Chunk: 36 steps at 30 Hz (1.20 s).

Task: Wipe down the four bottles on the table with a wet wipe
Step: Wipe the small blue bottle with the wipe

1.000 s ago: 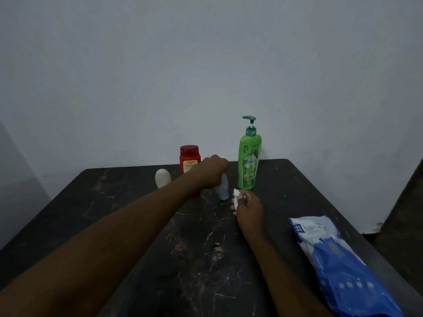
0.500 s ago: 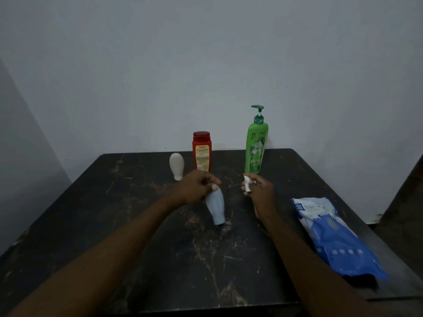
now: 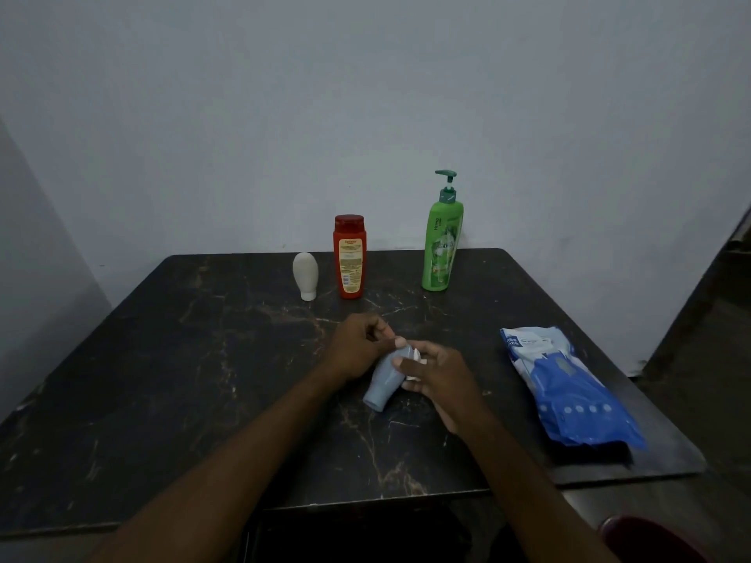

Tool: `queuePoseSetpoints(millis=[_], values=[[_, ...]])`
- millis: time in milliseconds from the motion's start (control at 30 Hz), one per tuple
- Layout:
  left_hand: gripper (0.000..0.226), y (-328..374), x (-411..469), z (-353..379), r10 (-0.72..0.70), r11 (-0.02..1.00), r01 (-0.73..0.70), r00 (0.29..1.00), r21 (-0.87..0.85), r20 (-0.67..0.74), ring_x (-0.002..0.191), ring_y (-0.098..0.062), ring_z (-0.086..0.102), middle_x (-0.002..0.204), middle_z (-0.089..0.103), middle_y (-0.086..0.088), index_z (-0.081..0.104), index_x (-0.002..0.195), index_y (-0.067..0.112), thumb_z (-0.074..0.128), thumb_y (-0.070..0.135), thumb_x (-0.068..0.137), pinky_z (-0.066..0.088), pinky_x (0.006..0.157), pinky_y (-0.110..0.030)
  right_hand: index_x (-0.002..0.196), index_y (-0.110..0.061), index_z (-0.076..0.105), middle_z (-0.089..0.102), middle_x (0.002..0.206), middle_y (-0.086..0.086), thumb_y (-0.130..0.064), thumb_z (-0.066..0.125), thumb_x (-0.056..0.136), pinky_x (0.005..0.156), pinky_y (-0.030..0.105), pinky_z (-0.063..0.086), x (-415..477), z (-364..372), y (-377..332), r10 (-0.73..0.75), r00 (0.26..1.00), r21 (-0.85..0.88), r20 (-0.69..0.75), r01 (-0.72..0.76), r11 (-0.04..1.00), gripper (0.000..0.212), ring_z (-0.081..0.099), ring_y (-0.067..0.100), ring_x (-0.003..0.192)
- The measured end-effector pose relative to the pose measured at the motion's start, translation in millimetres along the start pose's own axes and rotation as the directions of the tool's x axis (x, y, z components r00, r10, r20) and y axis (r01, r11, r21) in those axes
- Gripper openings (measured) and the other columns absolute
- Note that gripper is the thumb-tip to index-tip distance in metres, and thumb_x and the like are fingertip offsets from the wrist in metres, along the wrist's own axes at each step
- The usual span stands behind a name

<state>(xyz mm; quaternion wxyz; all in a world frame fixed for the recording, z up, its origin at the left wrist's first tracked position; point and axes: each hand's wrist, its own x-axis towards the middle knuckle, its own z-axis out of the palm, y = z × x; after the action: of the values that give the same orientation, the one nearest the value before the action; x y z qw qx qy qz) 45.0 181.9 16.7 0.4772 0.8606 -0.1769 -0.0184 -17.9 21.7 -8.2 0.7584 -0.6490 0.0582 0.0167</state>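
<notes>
My left hand (image 3: 357, 347) grips the top end of a small pale blue bottle (image 3: 382, 379), tilted with its narrow end low and toward me, above the middle of the dark table (image 3: 162, 379). My right hand (image 3: 437, 369) holds a white wet wipe (image 3: 415, 357) against the bottle's right side, thumb across the bottle. Most of the wipe is hidden under the fingers. Three bottles stand at the back: a small white one (image 3: 305, 275), a red one (image 3: 349, 256) and a tall green pump bottle (image 3: 442, 237).
A blue and white wet wipe pack (image 3: 569, 388) lies on the table's right side. The table backs onto a pale wall (image 3: 365, 95). Its front edge runs just under my forearms. A dark red object (image 3: 650, 538) shows at the bottom right.
My left hand lifted the blue bottle from beside the green one and brought it toward me, tilting it. My right hand moved in and laid the wipe against it.
</notes>
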Motion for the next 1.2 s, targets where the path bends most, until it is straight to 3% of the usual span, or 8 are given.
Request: queuePoseSetpoints(millis=[167,300,500,667,800,900,1033,1200], values=[[0.021,3,-15,3,0.006,1.0,-0.006,1.0,0.007,-0.021,0.085,-0.003,0.067,0.092,0.074,0.009,0.075,0.099,0.026,0.066,0.044,0.094,0.055,0.08,-0.031,0.11,-0.013,0.066,0.072,0.104,0.008,-0.009,0.076,0.079,0.077,0.036,0.059,-3,1,0,-0.019,0.996,0.081,-0.09,0.026,0.996,0.033,0.072,0.02,0.092],[0.058,-7,-42,-4,-0.017,0.986,0.006,0.998,0.166,0.064,0.1,0.001,0.061,0.112,0.066,0.016,0.064,0.125,0.033,0.074,0.064,0.077,0.054,0.086,-0.026,0.11,-0.021,0.065,0.071,0.106,0.005,-0.013,0.079,0.077,0.079,0.041,0.059,-3,0,9,-0.083,0.981,0.079,-0.177,0.099,0.992,0.036,0.071,0.02,0.095],[0.051,-20,-66,-4,0.087,0.942,-0.074,0.996,0.327,-0.025,0.101,0.0,0.057,0.117,0.064,0.013,0.063,0.126,0.029,0.081,0.041,0.08,0.048,0.089,-0.021,0.112,-0.022,0.066,0.072,0.107,0.003,-0.014,0.071,0.085,0.081,0.038,0.059,-6,4,17,-0.162,0.964,0.0,-0.21,0.166,0.986,0.029,0.07,0.016,0.097],[0.043,-26,-69,-4,0.119,0.944,-0.085,0.989,0.32,-0.088,0.096,0.001,0.057,0.11,0.063,0.015,0.066,0.12,0.028,0.08,0.039,0.081,0.042,0.082,-0.014,0.134,-0.009,0.052,0.054,0.134,0.008,-0.005,0.055,0.095,0.076,0.006,0.047,-3,-2,16,-0.164,0.958,-0.155,-0.235,0.13,0.979,0.04,0.055,0.002,0.105],[0.039,-32,-70,-8,0.115,0.95,-0.077,0.987,0.302,-0.11,0.092,0.002,0.056,0.104,0.062,0.015,0.068,0.116,0.028,0.081,0.036,0.08,0.043,0.078,-0.014,0.135,-0.023,0.052,0.054,0.136,-0.001,-0.018,0.052,0.097,0.09,0.035,0.055,-12,-5,19,-0.215,0.9,-0.288,-0.379,0.106,0.952,0.038,0.058,0.011,0.113],[0.04,-33,-70,-9,0.107,0.954,-0.07,0.988,0.291,-0.111,0.093,0.0,0.056,0.105,0.062,0.014,0.069,0.117,0.027,0.081,0.035,0.081,0.046,0.08,-0.016,0.131,-0.028,0.053,0.06,0.126,-0.007,-0.022,0.063,0.091,0.088,0.032,0.055,-15,-5,22,-0.306,0.872,-0.397,-0.382,0.144,0.906,0.042,0.061,0.005,0.107],[0.04,-34,-69,-8,0.107,0.958,-0.07,0.987,0.278,-0.119,0.092,-0.001,0.056,0.103,0.061,0.014,0.07,0.118,0.027,0.082,0.033,0.08,0.044,0.078,-0.015,0.111,-0.021,0.066,0.068,0.102,-0.006,-0.025,0.067,0.089,0.079,0.03,0.057,-14,3,25,-0.337,0.865,-0.483,-0.373,0.13,0.866,0.022,0.066,0.005,0.086],[0.04,-35,-68,-7,0.109,0.961,-0.073,0.987,0.267,-0.122,0.091,-0.003,0.056,0.102,0.061,0.014,0.07,0.116,0.026,0.082,0.034,0.08,0.047,0.079,-0.019,0.111,-0.017,0.069,0.066,0.105,-0.002,-0.024,0.065,0.091,0.088,0.033,0.053,-13,3,17,-0.414,0.844,-0.648,-0.342,0.107,0.754,0.022,0.062,0.008,0.094]])
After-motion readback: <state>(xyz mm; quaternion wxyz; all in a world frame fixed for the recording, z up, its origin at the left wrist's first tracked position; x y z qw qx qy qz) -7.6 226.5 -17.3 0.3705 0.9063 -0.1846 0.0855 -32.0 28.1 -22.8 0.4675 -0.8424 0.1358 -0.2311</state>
